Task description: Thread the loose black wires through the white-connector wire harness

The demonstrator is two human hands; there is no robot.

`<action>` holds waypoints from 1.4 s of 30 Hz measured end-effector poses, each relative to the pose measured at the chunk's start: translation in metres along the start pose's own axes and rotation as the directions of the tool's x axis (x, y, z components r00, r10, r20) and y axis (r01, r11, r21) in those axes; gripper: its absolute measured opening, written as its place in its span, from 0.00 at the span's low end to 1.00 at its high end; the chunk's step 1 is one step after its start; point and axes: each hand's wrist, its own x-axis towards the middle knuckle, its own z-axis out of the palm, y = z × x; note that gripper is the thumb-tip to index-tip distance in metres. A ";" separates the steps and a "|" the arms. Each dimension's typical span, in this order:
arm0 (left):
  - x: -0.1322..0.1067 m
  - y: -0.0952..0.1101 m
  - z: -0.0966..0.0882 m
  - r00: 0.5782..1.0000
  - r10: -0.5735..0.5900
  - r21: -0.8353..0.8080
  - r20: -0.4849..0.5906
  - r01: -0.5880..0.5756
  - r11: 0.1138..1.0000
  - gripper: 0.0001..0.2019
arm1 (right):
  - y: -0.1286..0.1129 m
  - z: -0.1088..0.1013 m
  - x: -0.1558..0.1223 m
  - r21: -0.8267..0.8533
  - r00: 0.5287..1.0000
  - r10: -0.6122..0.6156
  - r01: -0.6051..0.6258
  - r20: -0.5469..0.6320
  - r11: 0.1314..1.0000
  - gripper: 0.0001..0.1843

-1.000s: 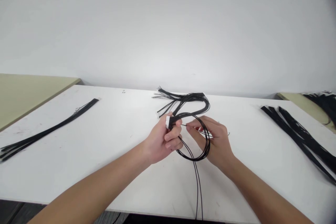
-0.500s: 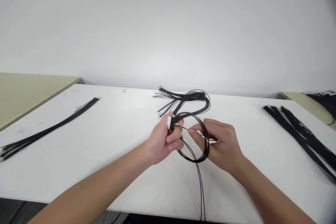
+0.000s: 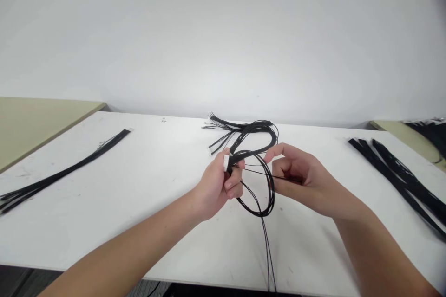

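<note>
Left grip point(image 3: 220, 184): clasped on white connector point(image 3: 226, 163), thumb on top, fingers curled below. Right grip point(image 3: 304, 177): index raised clear of thumb, other fingers curled; thin black wires point(image 3: 256, 172) run from connector across to the thumb side, but I cannot make out whether they are pinched. Loop point(image 3: 271, 199) of wire between hands; two tails point(image 3: 267, 246) hang toward the near edge of the white counter point(image 3: 139, 222). Just behind: black bundle point(image 3: 270, 137), bent back, ends fanned leftward, small plug point(image 3: 209, 151) at one. Well apart, on counter: left bundle point(image 3: 69, 171), lying diagonally; right bundles point(image 3: 393, 176), side by side. Behind: pale wall point(image 3: 223, 46).
</note>
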 end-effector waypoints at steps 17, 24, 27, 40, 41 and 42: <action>0.005 -0.002 -0.007 0.998 0.063 0.309 -0.003 -0.059 0.949 0.25 | 0.004 -0.019 0.003 0.538 0.881 -0.008 0.297 -0.474 0.789 0.15; 0.002 -0.007 -0.010 0.976 0.182 0.497 0.117 -0.217 0.840 0.26 | 0.005 -0.007 0.012 0.513 0.752 -0.045 0.491 -0.658 0.704 0.13; -0.001 -0.005 -0.009 0.973 0.184 0.526 0.138 -0.229 0.819 0.26 | 0.003 -0.008 0.012 0.489 0.739 -0.068 0.509 -0.670 0.709 0.11; -0.006 0.008 -0.008 0.964 0.183 0.647 0.191 -0.264 0.715 0.29 | -0.001 0.001 -0.005 -0.179 0.863 -0.302 0.249 -0.406 0.952 0.07; -0.007 0.009 -0.007 0.961 0.187 0.645 0.205 -0.276 0.712 0.29 | -0.002 0.001 -0.005 -0.186 0.877 -0.277 0.219 -0.393 0.958 0.07; -0.008 0.010 -0.007 0.956 0.191 0.643 0.222 -0.291 0.709 0.29 | -0.002 0.001 -0.005 -0.182 0.884 -0.254 0.196 -0.392 0.964 0.08</action>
